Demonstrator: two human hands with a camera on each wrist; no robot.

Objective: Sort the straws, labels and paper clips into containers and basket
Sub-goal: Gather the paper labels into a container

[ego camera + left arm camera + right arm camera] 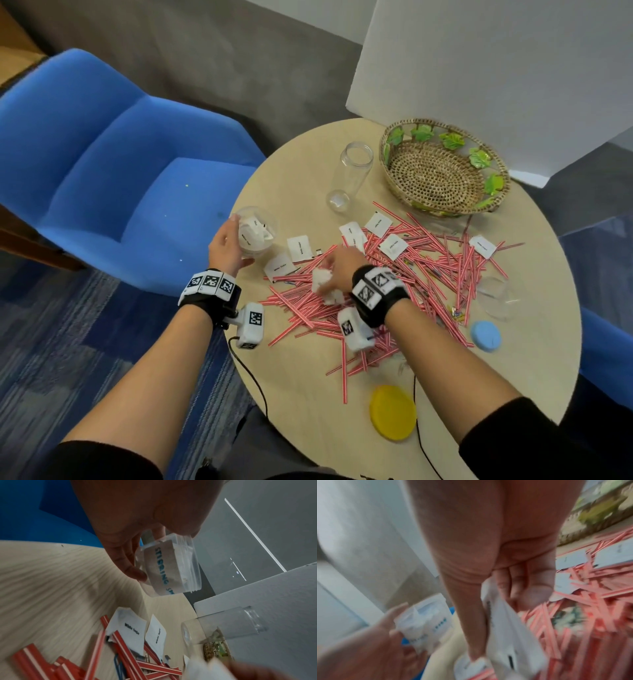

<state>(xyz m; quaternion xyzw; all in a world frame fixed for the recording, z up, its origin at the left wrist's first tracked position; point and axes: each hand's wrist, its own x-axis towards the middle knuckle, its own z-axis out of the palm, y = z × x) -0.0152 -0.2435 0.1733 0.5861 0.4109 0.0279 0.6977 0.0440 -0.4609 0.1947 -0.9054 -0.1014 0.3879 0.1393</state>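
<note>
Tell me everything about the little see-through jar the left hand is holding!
The clear jar looks like see-through plastic, round and short, with its lid off. The left hand holds it by the side, fingers curled around it, by the table's left edge. It is tipped so its open mouth leans toward the right hand. Inside sit several white labels, packed together; one shows blue letters. Whether its base touches the table is unclear.

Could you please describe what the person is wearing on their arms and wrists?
Both forearms are bare below pushed-up black sleeves. The left hand and right hand are ungloved. Each wrist has a black strap with square black-and-white markers and a white camera block; black cables trail away.
</note>
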